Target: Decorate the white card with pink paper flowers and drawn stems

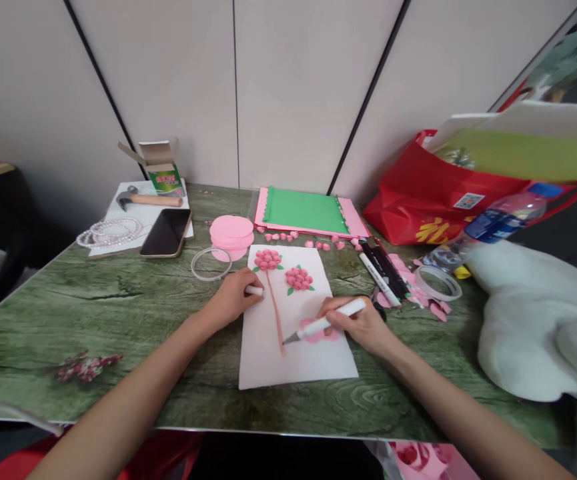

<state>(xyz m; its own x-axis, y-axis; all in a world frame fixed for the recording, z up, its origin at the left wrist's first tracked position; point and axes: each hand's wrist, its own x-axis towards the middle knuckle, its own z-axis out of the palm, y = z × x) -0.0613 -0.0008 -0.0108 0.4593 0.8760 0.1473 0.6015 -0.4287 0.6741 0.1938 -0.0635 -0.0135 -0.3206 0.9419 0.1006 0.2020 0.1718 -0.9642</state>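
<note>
A white sheet of paper (263, 370) lies on the table before me. Two pink paper flowers (298, 279) with green leaves are stuck near its top. A brown stem line (275, 313) runs down from the left flower. My right hand (361, 325) is closed around a white marker (313, 327), its grey tip at the lower end of that line. Part of a flat pink shape (331, 335) shows beneath the marker and hand. My left hand (233, 295) rests at the sheet's left edge, fingers pinched on a small white marker cap (255, 291).
Behind the sheet are pink paper circles (228, 233), a tape roll (211, 265) and a green sheet (303, 209). A phone (167, 232) and hammer (151, 199) lie left. Markers (379, 279), a water bottle (493, 223) and a red bag (403, 193) stand right.
</note>
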